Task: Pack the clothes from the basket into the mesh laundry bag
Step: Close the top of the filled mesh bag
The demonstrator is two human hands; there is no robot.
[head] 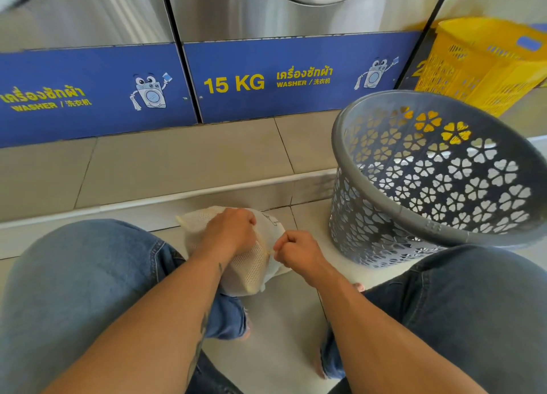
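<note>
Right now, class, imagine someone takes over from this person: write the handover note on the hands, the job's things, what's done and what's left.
Left hand: closed on top of the mesh laundry bag.
Right hand: pinched shut at the bag's yellow-edged seam, likely the zip.
Bag: stuffed full, on the floor between the knees.
Grey basket: to the right, tilted; no clothes show inside.
Done: packing appears finished.
Left: finish closing the bag.

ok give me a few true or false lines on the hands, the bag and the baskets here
1. Both hands, left hand and right hand, are on the mesh laundry bag. True.
2. The grey basket stands to the left of the bag. False: it stands to the right.
3. The bag lies inside the grey basket. False: it is on the floor, between the knees.
4. A yellow basket stands behind the grey one. True.
</note>
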